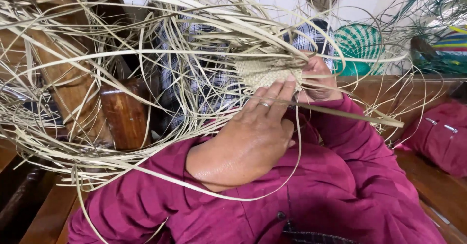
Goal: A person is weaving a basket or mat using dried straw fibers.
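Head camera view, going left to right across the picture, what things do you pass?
Loose straw strips → brown wooden post → left hand on the woven patch → right hand → green woven basket → magenta bag with zips.
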